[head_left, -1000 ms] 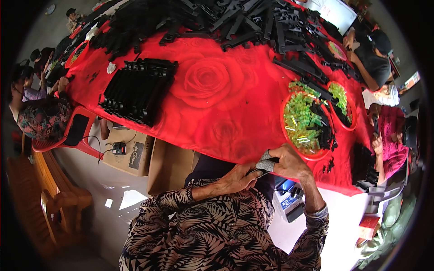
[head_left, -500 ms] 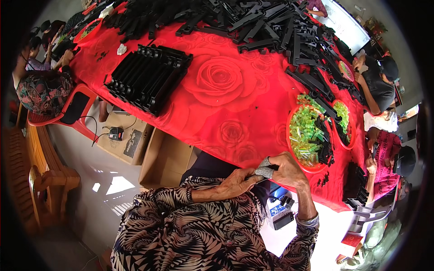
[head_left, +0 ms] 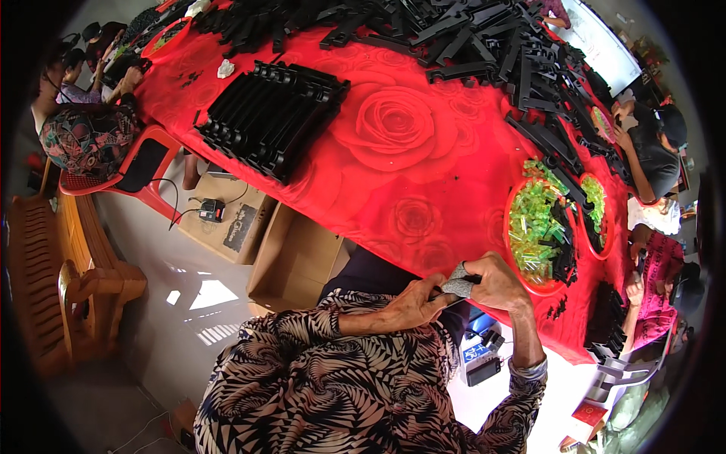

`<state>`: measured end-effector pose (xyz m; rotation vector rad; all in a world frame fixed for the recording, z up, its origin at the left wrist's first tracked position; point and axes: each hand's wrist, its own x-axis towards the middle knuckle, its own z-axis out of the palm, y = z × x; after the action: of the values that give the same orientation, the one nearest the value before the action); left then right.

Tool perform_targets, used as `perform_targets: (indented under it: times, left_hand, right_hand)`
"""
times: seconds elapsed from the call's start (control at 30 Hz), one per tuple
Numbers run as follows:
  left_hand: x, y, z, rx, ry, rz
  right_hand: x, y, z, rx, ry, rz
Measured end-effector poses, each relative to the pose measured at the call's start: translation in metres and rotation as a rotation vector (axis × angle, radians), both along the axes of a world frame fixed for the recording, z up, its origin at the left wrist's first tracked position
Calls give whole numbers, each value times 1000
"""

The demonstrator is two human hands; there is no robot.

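At the table's near edge my two hands meet in front of my patterned shirt. My left hand (head_left: 412, 306) is closed, with its thumb and fingers pinched toward the right one. Grey wrapping covers fingers of my right hand (head_left: 499, 286), which is bent at the wrist and closed too. A thin dark bit shows between the fingertips, too small to name. Just beyond my right hand, a red basket (head_left: 508, 227) holds translucent yellow-green pieces (head_left: 533, 216) and small black parts (head_left: 563, 246). Farther left on the red tablecloth (head_left: 412, 189) lies a row of long black plastic parts (head_left: 268, 121).
A large heap of black strips (head_left: 469, 38) covers the far side. Another basket (head_left: 605, 250) stands at the right. Co-workers sit at the left (head_left: 91, 140) and right (head_left: 654, 163). Below the table edge are an open cardboard box (head_left: 295, 257) and a red chair (head_left: 155, 200).
The whole view has shifted, so the table and its things sit farther right in the picture. My hands stay together at the edge, their fingers only slightly changed.
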<state>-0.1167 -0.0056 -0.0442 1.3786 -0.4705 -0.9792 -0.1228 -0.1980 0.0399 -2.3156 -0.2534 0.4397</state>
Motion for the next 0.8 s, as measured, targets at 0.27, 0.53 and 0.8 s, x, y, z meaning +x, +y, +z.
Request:
perform_targets:
  times: [0.27,0.53,0.8]
  left_hand:
    - [2,2,-7,-138,45,19]
    - [25,-10,11,-45,-208,67]
    - [49,7,10,-222,4,22]
  right_hand:
    - [5,10,9,-113,-110,51]
    - [6,-2,33,-182,-75,-73]
    - [-23,-30,-1,110,-69,-345]
